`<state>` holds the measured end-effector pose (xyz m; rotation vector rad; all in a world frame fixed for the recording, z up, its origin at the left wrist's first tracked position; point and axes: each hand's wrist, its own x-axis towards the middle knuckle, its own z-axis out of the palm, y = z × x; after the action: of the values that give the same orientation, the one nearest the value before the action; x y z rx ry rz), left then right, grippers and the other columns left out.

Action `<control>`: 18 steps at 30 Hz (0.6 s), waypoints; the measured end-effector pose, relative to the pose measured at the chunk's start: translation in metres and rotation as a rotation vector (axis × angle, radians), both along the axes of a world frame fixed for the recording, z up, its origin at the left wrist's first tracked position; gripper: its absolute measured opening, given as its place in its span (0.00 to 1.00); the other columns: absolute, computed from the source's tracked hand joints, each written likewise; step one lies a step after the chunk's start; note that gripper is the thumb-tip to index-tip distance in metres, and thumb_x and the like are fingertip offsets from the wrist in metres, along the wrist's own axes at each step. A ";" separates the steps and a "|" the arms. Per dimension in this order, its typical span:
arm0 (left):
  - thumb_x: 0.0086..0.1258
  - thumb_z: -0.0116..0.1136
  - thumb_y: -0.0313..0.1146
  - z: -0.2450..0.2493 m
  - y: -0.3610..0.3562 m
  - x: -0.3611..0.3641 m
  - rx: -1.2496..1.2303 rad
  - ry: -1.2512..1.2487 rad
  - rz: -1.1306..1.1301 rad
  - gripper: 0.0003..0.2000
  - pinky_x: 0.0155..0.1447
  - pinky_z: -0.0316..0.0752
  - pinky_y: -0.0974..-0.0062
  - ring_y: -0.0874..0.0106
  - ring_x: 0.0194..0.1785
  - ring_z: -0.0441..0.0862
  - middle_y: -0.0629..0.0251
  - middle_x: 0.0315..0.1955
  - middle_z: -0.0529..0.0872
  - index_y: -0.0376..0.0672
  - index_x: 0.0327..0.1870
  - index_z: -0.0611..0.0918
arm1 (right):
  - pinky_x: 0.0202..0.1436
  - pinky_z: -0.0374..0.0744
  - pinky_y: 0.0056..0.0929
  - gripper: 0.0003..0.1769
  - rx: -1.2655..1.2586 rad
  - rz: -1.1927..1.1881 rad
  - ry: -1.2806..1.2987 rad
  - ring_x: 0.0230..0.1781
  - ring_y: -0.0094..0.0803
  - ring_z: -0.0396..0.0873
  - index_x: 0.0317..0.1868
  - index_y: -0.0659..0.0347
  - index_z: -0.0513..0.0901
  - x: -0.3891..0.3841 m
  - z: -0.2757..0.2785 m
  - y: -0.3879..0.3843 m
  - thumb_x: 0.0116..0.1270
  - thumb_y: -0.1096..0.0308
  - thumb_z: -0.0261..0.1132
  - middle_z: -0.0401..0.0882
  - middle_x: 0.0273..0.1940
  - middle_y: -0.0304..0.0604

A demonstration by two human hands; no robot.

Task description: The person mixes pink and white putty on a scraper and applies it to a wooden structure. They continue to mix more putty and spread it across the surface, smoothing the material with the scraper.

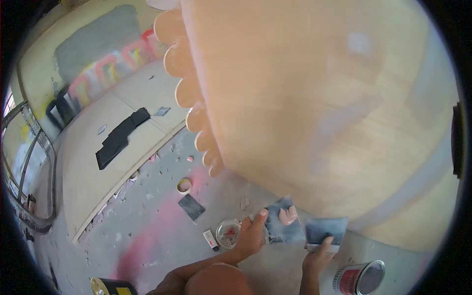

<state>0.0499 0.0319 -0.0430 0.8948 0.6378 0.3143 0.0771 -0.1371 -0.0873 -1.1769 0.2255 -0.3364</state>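
Paste (pixel 288 215), one pinkish dollop, sits on a dark flat plate (pixel 282 233) on the wearer's side of the big scalloped panel (pixel 295 98), by its lower edge. Left hand (pixel 250 237): fingers grasping the plate by one side only. Right hand (pixel 318 256): fingers grasping a flat spreader (pixel 326 229) just beside the plate, thumb laid on its face; can't tell whether blade touches plate or panel. Main risk: dollop is close to the plate's upper edge, so a tilt or a hard one-sided push could slide it off onto the floor (pixel 162 231), where loose bits would likely foul it. Can (pixel 361 278) stands at the panel's foot, wearer's side; a careless right elbow might knock it. Left of the panel's near corner: clear dish (pixel 228 234) with red residue, tube (pixel 211 240) next to it. Left arm swinging low could tip the dish. Further out, same side: dark sheet (pixel 191 207), then tape roll (pixel 184 186); underfoot, either might slip. Beyond those, left of the panel, a pale board (pixel 83 182) carries black sheeting (pixel 123 137). No obvious hazard there.
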 end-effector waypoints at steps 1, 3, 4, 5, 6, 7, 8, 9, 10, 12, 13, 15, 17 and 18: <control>0.76 0.53 0.50 -0.003 0.003 -0.001 -0.005 0.002 0.012 0.19 0.43 0.73 0.78 0.79 0.41 0.76 0.68 0.41 0.81 0.39 0.46 0.80 | 0.25 0.77 0.25 0.22 0.128 0.045 -0.021 0.27 0.25 0.78 0.55 0.60 0.70 0.005 0.017 -0.002 0.73 0.50 0.59 0.76 0.35 0.37; 0.76 0.53 0.50 0.001 0.002 -0.004 0.308 -0.035 0.035 0.20 0.43 0.71 0.79 0.80 0.40 0.74 0.69 0.39 0.81 0.39 0.47 0.80 | 0.18 0.74 0.22 0.21 0.364 0.113 0.140 0.23 0.25 0.77 0.53 0.60 0.72 0.001 0.040 -0.009 0.72 0.51 0.61 0.75 0.31 0.37; 0.75 0.53 0.50 0.003 0.001 -0.003 0.465 -0.058 0.040 0.20 0.43 0.70 0.80 0.81 0.39 0.73 0.70 0.38 0.80 0.39 0.47 0.80 | 0.16 0.73 0.21 0.22 0.374 0.142 0.143 0.23 0.25 0.77 0.53 0.61 0.72 -0.005 0.052 -0.006 0.71 0.51 0.62 0.76 0.32 0.38; 0.75 0.54 0.51 0.006 -0.001 -0.001 0.622 -0.077 0.056 0.20 0.42 0.70 0.80 0.82 0.38 0.72 0.71 0.37 0.80 0.39 0.47 0.80 | 0.16 0.73 0.21 0.22 0.377 0.142 0.137 0.23 0.25 0.77 0.53 0.61 0.72 -0.009 0.054 0.000 0.71 0.51 0.62 0.76 0.32 0.38; 0.76 0.52 0.50 0.007 -0.005 0.003 0.430 -0.062 0.125 0.20 0.43 0.69 0.80 0.82 0.38 0.71 0.72 0.36 0.80 0.39 0.48 0.80 | 0.15 0.72 0.22 0.23 0.288 0.232 0.059 0.22 0.26 0.77 0.53 0.63 0.72 -0.015 0.055 0.005 0.70 0.53 0.62 0.76 0.32 0.39; 0.77 0.51 0.49 0.008 -0.007 0.005 0.237 -0.047 0.193 0.20 0.44 0.69 0.80 0.81 0.37 0.71 0.72 0.34 0.79 0.38 0.50 0.80 | 0.13 0.71 0.22 0.23 0.197 0.322 -0.019 0.20 0.26 0.77 0.53 0.65 0.72 -0.019 0.055 0.009 0.69 0.54 0.63 0.77 0.32 0.41; 0.77 0.51 0.49 0.012 -0.008 0.002 0.242 -0.047 0.195 0.20 0.44 0.69 0.80 0.81 0.37 0.71 0.72 0.34 0.79 0.38 0.50 0.80 | 0.13 0.71 0.22 0.23 0.201 0.324 -0.019 0.20 0.26 0.77 0.53 0.65 0.72 -0.022 0.053 0.014 0.69 0.54 0.63 0.77 0.32 0.41; 0.78 0.50 0.47 0.017 -0.011 -0.005 0.374 -0.102 0.062 0.21 0.46 0.70 0.78 0.80 0.39 0.72 0.71 0.34 0.81 0.36 0.53 0.79 | 0.13 0.71 0.23 0.23 0.204 0.319 -0.016 0.20 0.27 0.77 0.53 0.67 0.71 -0.023 0.050 0.019 0.69 0.56 0.63 0.77 0.32 0.43; 0.79 0.49 0.46 0.020 -0.011 -0.009 0.504 -0.158 -0.072 0.22 0.48 0.71 0.76 0.78 0.40 0.74 0.69 0.35 0.82 0.33 0.56 0.78 | 0.13 0.72 0.24 0.23 0.204 0.314 -0.014 0.19 0.27 0.77 0.53 0.69 0.71 -0.023 0.047 0.022 0.69 0.58 0.63 0.78 0.33 0.44; 0.78 0.49 0.45 0.019 -0.003 -0.009 0.647 -0.248 -0.212 0.22 0.49 0.73 0.75 0.75 0.41 0.77 0.64 0.37 0.84 0.34 0.59 0.77 | 0.12 0.71 0.24 0.21 0.211 0.303 -0.032 0.18 0.28 0.76 0.51 0.69 0.72 -0.020 0.046 0.020 0.68 0.60 0.63 0.78 0.32 0.44; 0.78 0.49 0.44 0.021 0.001 -0.010 0.787 -0.338 -0.355 0.22 0.50 0.74 0.74 0.73 0.42 0.81 0.59 0.39 0.86 0.35 0.62 0.76 | 0.15 0.74 0.25 0.21 0.218 0.306 -0.022 0.21 0.28 0.78 0.51 0.70 0.73 -0.016 0.042 0.015 0.68 0.61 0.63 0.78 0.34 0.44; 0.78 0.49 0.43 0.037 0.003 -0.014 0.885 -0.300 -0.481 0.22 0.50 0.75 0.73 0.71 0.42 0.83 0.54 0.41 0.87 0.37 0.64 0.75 | 0.18 0.76 0.25 0.21 0.226 0.308 -0.006 0.23 0.29 0.79 0.51 0.70 0.73 -0.013 0.044 0.012 0.68 0.61 0.63 0.79 0.35 0.45; 0.77 0.50 0.42 0.041 0.004 -0.015 0.981 -0.266 -0.609 0.22 0.49 0.77 0.73 0.69 0.43 0.86 0.49 0.43 0.87 0.39 0.66 0.74 | 0.27 0.80 0.27 0.21 0.247 0.153 -0.067 0.31 0.30 0.82 0.53 0.72 0.73 -0.008 0.058 0.014 0.68 0.63 0.64 0.79 0.39 0.46; 0.77 0.50 0.42 0.038 0.005 -0.013 1.010 -0.287 -0.716 0.21 0.49 0.77 0.73 0.67 0.43 0.86 0.47 0.45 0.86 0.40 0.66 0.74 | 0.27 0.80 0.27 0.21 0.248 0.152 -0.068 0.31 0.30 0.82 0.53 0.72 0.73 -0.006 0.062 0.009 0.68 0.63 0.64 0.79 0.39 0.46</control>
<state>0.0364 0.0373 -0.0046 1.9237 -0.1922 0.0882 0.0709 -0.1283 -0.0256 -0.9297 0.1142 -0.2077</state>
